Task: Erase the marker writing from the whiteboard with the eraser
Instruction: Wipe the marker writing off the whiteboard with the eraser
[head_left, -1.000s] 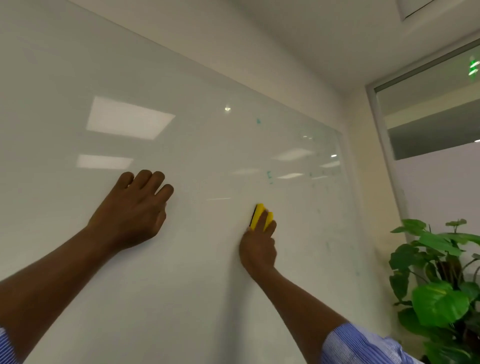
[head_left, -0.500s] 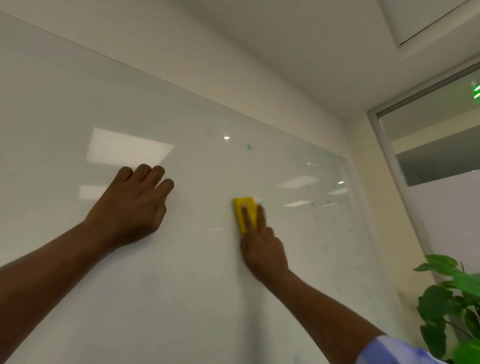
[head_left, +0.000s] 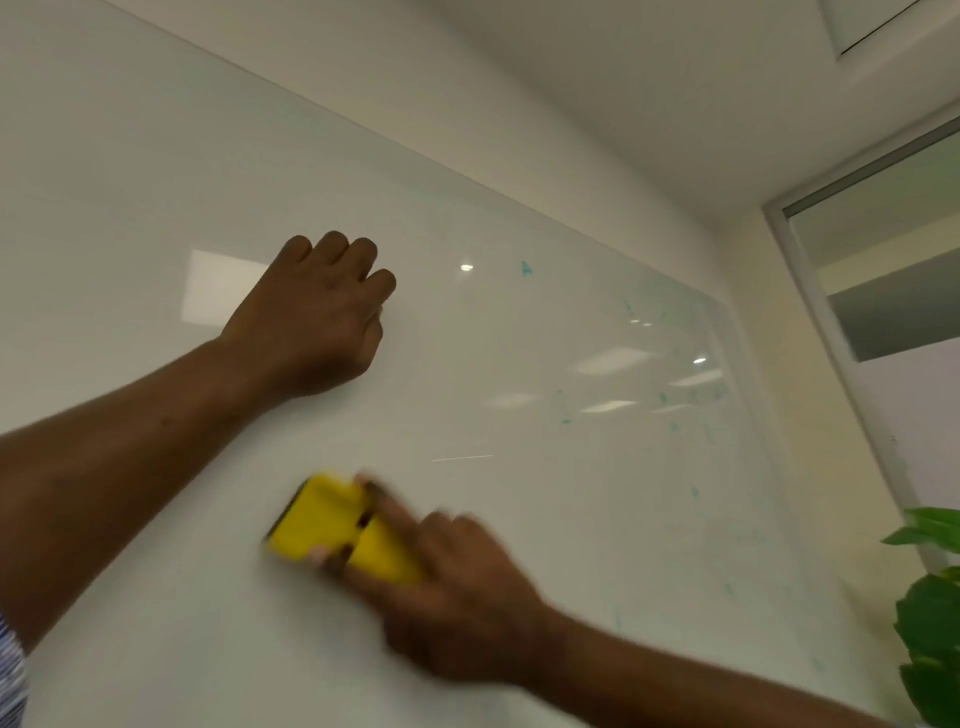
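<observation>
Across the wall ahead hangs one glossy whiteboard (head_left: 156, 156), by far the biggest thing in view, with ceiling lights reflected in it as pale rectangles. At the far right stands one framed window (head_left: 883, 270), and below it the green leaves of one plant (head_left: 930, 623) show at the picture's edge.

Two bare forearms reach up to the board, one from the lower left and one from the lower right; a striped sleeve (head_left: 10, 670) shows at the left edge.

Of the two hands, the left hand (head_left: 311, 322) rests against the board's upper middle, its fingers bent under at the knuckles and holding nothing. The right hand (head_left: 457, 587) is lower and blurred (its outline smears towards the wrist); it grips the one eraser (head_left: 332, 525), with fingers lying over its back and the thumb side underneath.

That eraser is yellow with a dark edge along its upper left end. It lies pressed against the board, tilted, below the left hand and well apart from it.

Smallest are the teal marker flecks (head_left: 526, 268): one clear mark right of the left hand, and many fainter specks scattered over the board's right part, too small to count exactly. The patch around the eraser looks white.
</observation>
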